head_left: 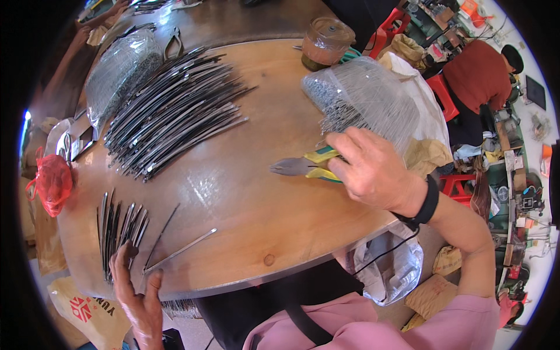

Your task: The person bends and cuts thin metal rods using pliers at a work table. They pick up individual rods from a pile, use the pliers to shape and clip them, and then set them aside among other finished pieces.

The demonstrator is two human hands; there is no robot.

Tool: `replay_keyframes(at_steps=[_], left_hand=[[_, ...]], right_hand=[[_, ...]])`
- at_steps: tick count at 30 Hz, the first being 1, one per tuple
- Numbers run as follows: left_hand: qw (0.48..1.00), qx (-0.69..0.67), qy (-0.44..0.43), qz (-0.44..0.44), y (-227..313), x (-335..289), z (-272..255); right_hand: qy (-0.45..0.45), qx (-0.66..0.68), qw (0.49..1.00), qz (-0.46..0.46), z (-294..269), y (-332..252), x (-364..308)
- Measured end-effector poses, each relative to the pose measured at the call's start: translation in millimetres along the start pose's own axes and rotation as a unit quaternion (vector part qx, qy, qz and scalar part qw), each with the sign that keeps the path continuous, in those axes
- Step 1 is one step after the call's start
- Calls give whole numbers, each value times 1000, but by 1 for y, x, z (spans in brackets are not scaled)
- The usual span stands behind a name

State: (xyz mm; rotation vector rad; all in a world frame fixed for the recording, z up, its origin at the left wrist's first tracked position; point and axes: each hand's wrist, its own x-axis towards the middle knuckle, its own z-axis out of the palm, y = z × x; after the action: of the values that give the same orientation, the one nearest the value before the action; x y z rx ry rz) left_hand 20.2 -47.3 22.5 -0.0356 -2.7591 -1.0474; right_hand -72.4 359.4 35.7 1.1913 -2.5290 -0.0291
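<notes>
My right hand [373, 172] is closed round a pair of pliers [291, 167] with yellow-green handles, jaws pointing left. Its thumb and forefinger are beside loose thin metal pins [344, 114] at the mouth of a clear plastic bag [388, 96]. At the lower left, my left hand [137, 291] has its thumb and fingers apart, fingertips at a small bunch of slim dark metal strips [119, 224]. Two separate strips, one dark [161, 234] and one silvery [185, 249], meet near its thumb. A large pile of similar strips [175, 111] lies further back.
Another clear bag [123, 70] of small metal parts stands behind the pile, with a second pair of pliers [173, 44] nearby. A lidded jar [328, 42] is at the back, a red plastic bag [53, 184] at the left edge. Another person [477, 74] sits at the right.
</notes>
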Motion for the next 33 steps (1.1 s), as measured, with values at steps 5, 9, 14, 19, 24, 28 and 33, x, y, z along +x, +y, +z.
replay_keyframes(at_steps=[5,9,14,19,24,28,33], left_hand=[[960,216,-1,177,15,92,46],[937,283,-7,207,4,135,61],[947,227,-34,225,-5,137,62],[921,281,-17,270,23,137,38],[996,24,-8,85,-7,74,10],[904,-346,-29,-249,29,23,31],[692,-592,29,-413,31,-69,13]], right_hand=[[136,58,981,129,-36,-7,17],[224,232,876,359,-68,4,-3],[257,148,894,336,-74,14,-39],[217,26,934,281,-87,9,-52],[304,70,895,319,-102,-17,-80],[384,518,577,501,-74,-31,-102],[357,765,216,491,-42,-70,-124]])
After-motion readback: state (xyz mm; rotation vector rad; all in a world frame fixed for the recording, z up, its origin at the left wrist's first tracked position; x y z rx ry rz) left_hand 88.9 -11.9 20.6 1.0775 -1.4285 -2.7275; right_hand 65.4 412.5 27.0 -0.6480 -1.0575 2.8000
